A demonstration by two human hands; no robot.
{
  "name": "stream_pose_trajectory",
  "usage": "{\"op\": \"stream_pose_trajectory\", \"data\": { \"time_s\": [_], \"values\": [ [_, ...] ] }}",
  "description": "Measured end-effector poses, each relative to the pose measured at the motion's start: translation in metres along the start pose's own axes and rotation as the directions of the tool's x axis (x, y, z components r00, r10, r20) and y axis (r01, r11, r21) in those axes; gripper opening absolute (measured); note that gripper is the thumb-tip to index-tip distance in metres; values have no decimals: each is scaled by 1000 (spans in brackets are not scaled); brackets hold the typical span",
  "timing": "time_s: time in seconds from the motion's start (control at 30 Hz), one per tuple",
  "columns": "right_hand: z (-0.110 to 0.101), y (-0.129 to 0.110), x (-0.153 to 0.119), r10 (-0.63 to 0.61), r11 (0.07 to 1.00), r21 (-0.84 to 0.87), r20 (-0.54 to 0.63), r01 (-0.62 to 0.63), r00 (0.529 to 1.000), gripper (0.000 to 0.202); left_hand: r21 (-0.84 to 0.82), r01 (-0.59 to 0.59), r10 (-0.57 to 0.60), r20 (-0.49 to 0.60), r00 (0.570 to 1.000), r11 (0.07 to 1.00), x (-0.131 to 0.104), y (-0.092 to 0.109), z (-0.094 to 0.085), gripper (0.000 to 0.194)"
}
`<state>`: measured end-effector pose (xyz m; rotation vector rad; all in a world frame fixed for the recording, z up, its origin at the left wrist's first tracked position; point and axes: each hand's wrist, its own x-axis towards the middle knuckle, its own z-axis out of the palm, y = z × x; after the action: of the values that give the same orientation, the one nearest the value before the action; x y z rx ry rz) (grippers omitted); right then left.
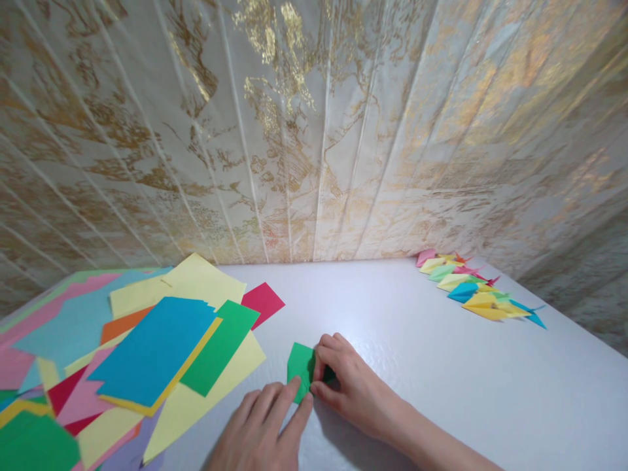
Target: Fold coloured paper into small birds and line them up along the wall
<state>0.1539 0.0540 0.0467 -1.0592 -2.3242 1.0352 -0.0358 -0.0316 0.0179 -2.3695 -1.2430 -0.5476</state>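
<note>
A small folded piece of green paper lies on the white table at the front middle. My right hand pinches its right side between thumb and bent fingers, hiding part of it. From the lower left, my left hand reaches in with its fingers stretched out. The tips of its index finger and thumb rest on the paper's lower edge, pressing it to the table. The exact folds under the fingertips are hidden.
Loose coloured paper sheets spread over the left side, with a blue stack, a green sheet and a red sheet. Several folded paper cranes line up at the back right. A patterned curtain hangs behind the white table.
</note>
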Motion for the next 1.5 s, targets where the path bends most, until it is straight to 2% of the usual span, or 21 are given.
{"op": "stream_pose_trajectory", "data": {
  "time_s": [0.13, 0.4, 0.67, 0.77, 0.9, 1.03, 1.17, 1.37, 1.5],
  "values": [
    [1, 0, -1, -18, 1000, -5, -19, 18, 1000, 27, 24, -20, 20, 10, 1000, 1000, 2, 0, -2, 38],
    [6, 2, -6, -12, 999, 44, -54, 14, 998, 37, 15, -105, 105, -3, 994, 994, 7, -7, -3, 42],
    [-7, 14, -9, 12, 1000, -14, -63, -13, 998, 50, 14, -172, 171, 23, 985, 985, 9, -10, -13, 49],
    [-17, 27, -10, 33, 999, -36, -117, -37, 993, 53, -10, -173, 173, 55, 983, 985, 5, -10, -10, 50],
    [-28, 31, -9, 43, 999, -2, -218, -44, 975, 51, 8, -97, 95, 118, 988, 995, 1, -2, 5, 44],
    [-21, 16, -11, 0, 999, 51, -151, 8, 989, 37, 48, -76, 72, 71, 995, 996, 6, 8, 18, 46],
    [-5, 8, -11, 34, 999, 42, -125, -29, 992, 28, -46, -52, 52, 16, 998, 998, 12, 3, 16, 39],
    [-5, 6, -10, 42, 998, 50, -87, -38, 995, 33, -206, -25, 27, 10, 1000, 978, 14, -11, 7, 46],
    [-13, 1, -14, 23, 1000, -15, 9, -22, 1000, 43, -265, 4, 9, 49, 999, 964, 20, -12, 4, 46]
  ]
}}
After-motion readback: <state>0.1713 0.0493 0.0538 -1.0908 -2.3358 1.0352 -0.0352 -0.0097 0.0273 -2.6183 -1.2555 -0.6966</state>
